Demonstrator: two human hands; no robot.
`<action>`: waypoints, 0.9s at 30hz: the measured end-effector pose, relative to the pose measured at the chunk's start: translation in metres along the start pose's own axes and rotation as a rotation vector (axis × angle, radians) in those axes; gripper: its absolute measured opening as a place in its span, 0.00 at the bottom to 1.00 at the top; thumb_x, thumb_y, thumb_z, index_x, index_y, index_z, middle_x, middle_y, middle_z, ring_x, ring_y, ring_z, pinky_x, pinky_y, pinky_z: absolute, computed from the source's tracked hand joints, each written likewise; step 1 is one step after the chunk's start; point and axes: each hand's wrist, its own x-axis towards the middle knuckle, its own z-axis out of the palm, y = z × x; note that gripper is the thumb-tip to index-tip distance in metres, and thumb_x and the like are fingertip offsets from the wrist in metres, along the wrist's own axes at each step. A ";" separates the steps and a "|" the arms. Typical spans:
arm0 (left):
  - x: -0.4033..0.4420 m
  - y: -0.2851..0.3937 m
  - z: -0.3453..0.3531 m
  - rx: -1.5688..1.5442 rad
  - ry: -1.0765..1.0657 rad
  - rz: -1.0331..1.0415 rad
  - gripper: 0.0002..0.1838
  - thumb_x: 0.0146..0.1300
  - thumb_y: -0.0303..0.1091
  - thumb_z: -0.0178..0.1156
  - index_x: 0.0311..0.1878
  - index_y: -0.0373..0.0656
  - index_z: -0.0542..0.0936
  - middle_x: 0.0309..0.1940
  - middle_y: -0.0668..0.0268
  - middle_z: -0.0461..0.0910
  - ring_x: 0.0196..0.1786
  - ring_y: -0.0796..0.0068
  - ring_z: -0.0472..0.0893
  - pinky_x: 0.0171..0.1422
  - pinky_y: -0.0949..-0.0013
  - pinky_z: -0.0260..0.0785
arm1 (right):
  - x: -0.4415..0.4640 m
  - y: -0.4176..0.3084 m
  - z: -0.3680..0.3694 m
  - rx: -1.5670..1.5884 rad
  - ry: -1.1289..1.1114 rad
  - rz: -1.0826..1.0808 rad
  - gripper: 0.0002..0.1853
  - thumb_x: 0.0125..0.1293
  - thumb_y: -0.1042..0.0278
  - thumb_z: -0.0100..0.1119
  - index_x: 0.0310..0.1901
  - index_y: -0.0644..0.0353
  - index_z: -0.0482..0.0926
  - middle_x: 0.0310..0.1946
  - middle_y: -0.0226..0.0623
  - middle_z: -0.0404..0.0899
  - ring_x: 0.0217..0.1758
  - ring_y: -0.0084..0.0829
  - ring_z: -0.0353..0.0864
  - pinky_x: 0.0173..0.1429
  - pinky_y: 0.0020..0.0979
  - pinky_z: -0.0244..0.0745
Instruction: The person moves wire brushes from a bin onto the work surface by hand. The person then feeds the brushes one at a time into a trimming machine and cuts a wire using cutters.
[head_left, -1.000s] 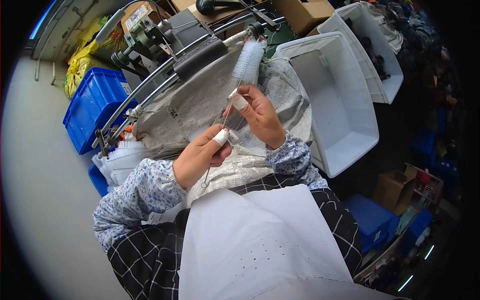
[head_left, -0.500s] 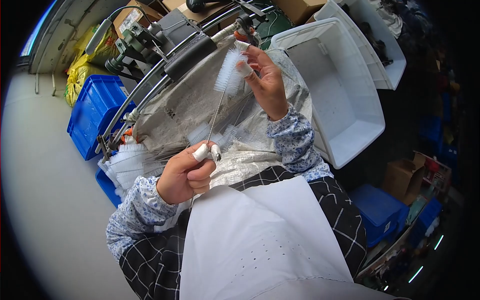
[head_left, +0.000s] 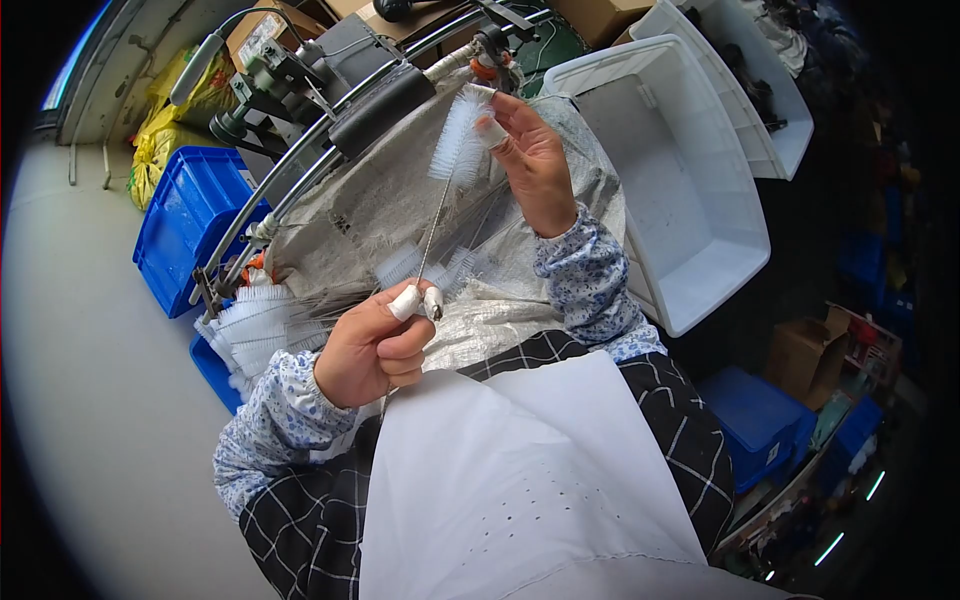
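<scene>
A brush with white bristles [head_left: 459, 137] and a twisted wire stem slants between my two hands. My left hand [head_left: 372, 347] is closed around the stem, its taped thumb and forefinger pinching the wire; a small dark tip shows at those fingers. My right hand [head_left: 535, 160], also with taped fingers, is at the bristle end, thumb and fingers around its upper right side. Whether it grips the bristles firmly is hard to tell. Under the hands, more brushes [head_left: 400, 265] lie on a grey woven sheet [head_left: 345, 205]. White cloth [head_left: 500, 460] covers my lap.
A pile of white brushes [head_left: 258, 325] lies at the left, below a blue crate [head_left: 195, 225]. Metal rails and a green machine [head_left: 270, 85] stand behind the sheet. At the right are white tubs [head_left: 680, 200], a blue box [head_left: 755, 420] and a cardboard box [head_left: 808, 355].
My right hand has moved up from the wire to the bristle end. My left hand has moved down and left along with the stem. The brush has shifted left, and the view has shifted slightly.
</scene>
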 end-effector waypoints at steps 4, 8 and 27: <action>0.001 0.000 0.002 -0.002 0.010 -0.002 0.12 0.66 0.41 0.35 0.42 0.44 0.64 0.12 0.78 0.53 0.11 0.89 0.47 0.15 0.81 0.41 | 0.000 -0.002 0.000 0.032 -0.004 0.010 0.22 0.56 0.58 0.57 0.48 0.64 0.69 0.36 0.32 0.74 0.36 0.19 0.71 0.40 0.19 0.69; 0.001 0.001 0.003 -0.004 0.022 0.000 0.12 0.66 0.41 0.36 0.41 0.44 0.64 0.11 0.79 0.53 0.11 0.89 0.47 0.15 0.81 0.41 | 0.001 -0.003 0.001 0.040 0.020 -0.018 0.21 0.58 0.58 0.54 0.48 0.64 0.68 0.38 0.33 0.72 0.38 0.20 0.70 0.45 0.22 0.67; -0.013 0.001 0.002 0.078 0.098 0.131 0.12 0.65 0.36 0.36 0.50 0.54 0.63 0.20 0.72 0.61 0.14 0.88 0.50 0.18 0.82 0.45 | 0.127 0.128 -0.107 0.455 0.586 1.049 0.22 0.56 0.49 0.49 0.46 0.56 0.65 0.40 0.40 0.66 0.39 0.34 0.70 0.42 0.35 0.71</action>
